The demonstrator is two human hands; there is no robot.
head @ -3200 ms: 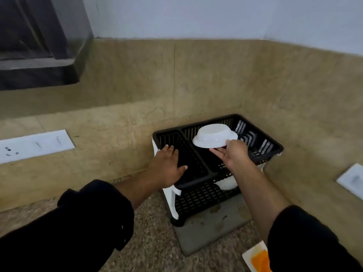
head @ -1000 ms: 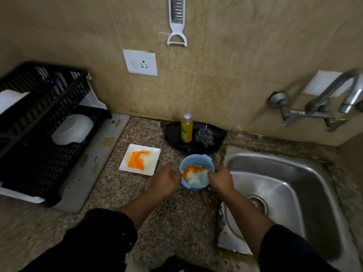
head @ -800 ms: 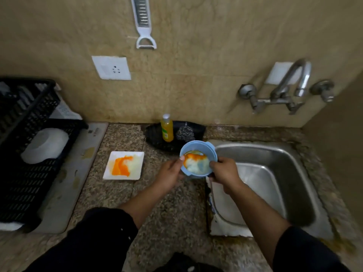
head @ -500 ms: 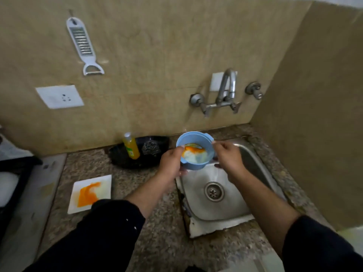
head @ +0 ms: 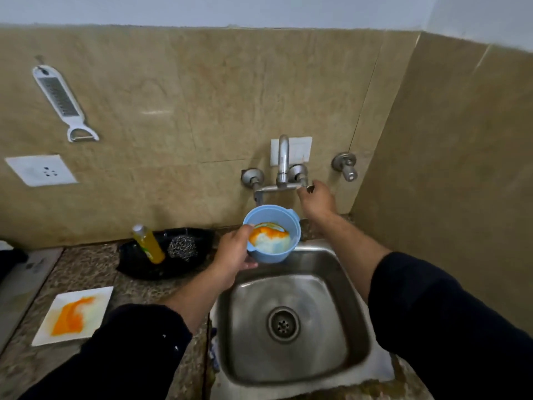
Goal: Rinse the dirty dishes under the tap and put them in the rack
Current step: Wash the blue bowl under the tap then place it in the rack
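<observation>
My left hand [head: 233, 253] grips a small blue bowl [head: 272, 234] by its left rim, holding it above the back of the steel sink [head: 291, 319] and under the tap [head: 281, 168]. Orange and white residue smears the bowl's inside. My right hand [head: 316, 199] has its fingers on the tap's right lever. No water shows from the spout. A white square plate [head: 73, 314] with an orange smear lies on the granite counter at the lower left. The black dish rack [head: 11, 259] shows only as a sliver at the left edge.
A black tray [head: 167, 254] behind the counter holds a yellow soap bottle [head: 148, 243] and a steel scrubber [head: 182, 247]. A second valve [head: 344, 166] sits on the wall right of the tap. A grater [head: 62, 101] and a socket [head: 40, 170] are on the wall.
My right hand has let go of the bowl and reached up to the tap lever. The left hand alone now holds the bowl, lifted closer under the spout.
</observation>
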